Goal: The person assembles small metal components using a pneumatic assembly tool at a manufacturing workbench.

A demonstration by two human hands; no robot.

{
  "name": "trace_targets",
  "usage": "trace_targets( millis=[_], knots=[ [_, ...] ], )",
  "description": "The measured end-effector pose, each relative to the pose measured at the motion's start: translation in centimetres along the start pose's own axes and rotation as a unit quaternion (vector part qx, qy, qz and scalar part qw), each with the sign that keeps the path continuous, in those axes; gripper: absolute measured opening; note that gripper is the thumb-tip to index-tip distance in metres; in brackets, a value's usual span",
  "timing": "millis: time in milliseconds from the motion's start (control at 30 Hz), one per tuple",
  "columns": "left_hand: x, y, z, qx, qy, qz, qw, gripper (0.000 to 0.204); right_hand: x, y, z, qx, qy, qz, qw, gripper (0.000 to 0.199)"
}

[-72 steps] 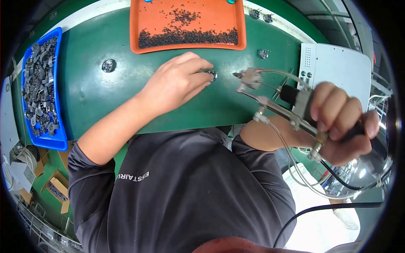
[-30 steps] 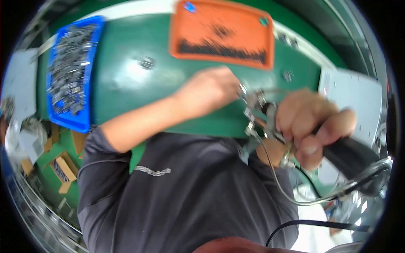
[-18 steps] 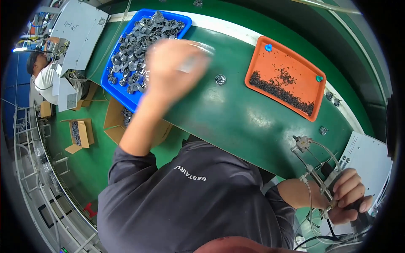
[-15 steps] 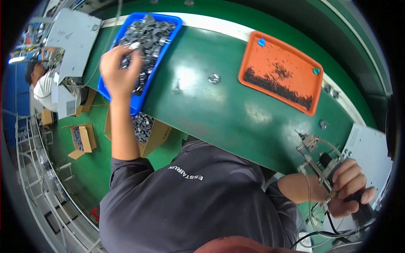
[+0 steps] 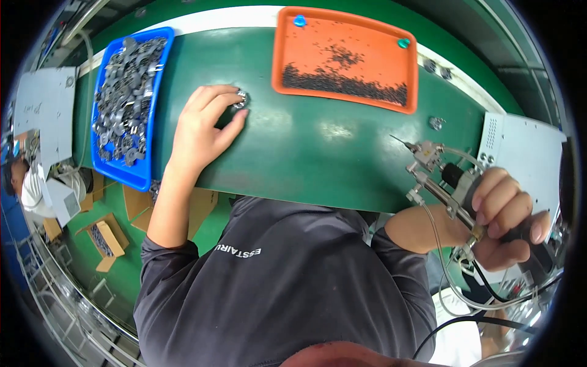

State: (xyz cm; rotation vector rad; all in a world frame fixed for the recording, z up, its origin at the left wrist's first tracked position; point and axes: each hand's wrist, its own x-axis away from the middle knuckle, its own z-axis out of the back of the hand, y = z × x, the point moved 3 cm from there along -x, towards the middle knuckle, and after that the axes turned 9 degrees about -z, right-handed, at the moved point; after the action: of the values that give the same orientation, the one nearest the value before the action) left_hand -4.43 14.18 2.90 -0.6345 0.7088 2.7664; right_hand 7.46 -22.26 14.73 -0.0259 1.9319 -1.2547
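On the green tabletop, my left hand (image 5: 205, 128) rests with thumb and fingertips closed about a small shiny round part (image 5: 242, 100). The fingers hide some of this part. At the right, my right hand (image 5: 504, 217) is wrapped round the dark handle of a hose-fed hand tool (image 5: 431, 183). Its metal body ends in a thin needle-like tip that points up and left above the table. Another small shiny part (image 5: 436, 123) lies on the table beyond the tool.
A blue tray (image 5: 150, 174) of dark round parts stands at the left. An orange tray (image 5: 278, 49) holds tiny black pieces at the far side. A pale metal box (image 5: 520, 144) is at the right. Cartons (image 5: 205, 205) stand on the floor, and a person is at far left.
My left hand has left the blue tray and come right, down to the shiny part on the table. The view has swung right. My right hand still grips the tool.
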Motion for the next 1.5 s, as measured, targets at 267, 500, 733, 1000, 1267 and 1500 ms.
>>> trace_targets(
  millis=[267, 500, 733, 1000, 1267, 1500],
  knots=[
    [-1.5, 4.6, -3.3, 0.116, -0.102, -0.044, 0.987, 0.025, -0.2, -0.3, 0.7, -0.003, -0.028, -0.024, 0.999, 0.033],
    [-5.3, 9.2, -8.1, 0.164, -0.125, -0.166, 0.964, 0.017, -0.3, -1.0, 1.0, -0.007, -0.074, -0.068, 0.995, 0.037],
    [-5.9, 9.5, -10.5, 0.207, -0.078, -0.187, 0.957, 0.019, -0.9, -0.2, 0.8, -0.005, -0.106, -0.084, 0.991, 0.038],
    [-6.2, 9.8, -10.7, 0.213, -0.078, -0.178, 0.958, 0.019, -1.2, 1.1, -0.2, -0.023, -0.124, -0.092, 0.988, 0.037],
    [-6.2, 9.7, -10.7, 0.207, -0.075, -0.187, 0.957, 0.018, -1.4, 1.6, -0.7, -0.013, -0.128, -0.107, 0.986, 0.036],
    [-6.2, 9.8, -10.6, 0.202, -0.078, -0.188, 0.958, 0.018, -1.6, 1.7, -0.9, 0.001, -0.138, -0.121, 0.983, 0.035]
  ],
)
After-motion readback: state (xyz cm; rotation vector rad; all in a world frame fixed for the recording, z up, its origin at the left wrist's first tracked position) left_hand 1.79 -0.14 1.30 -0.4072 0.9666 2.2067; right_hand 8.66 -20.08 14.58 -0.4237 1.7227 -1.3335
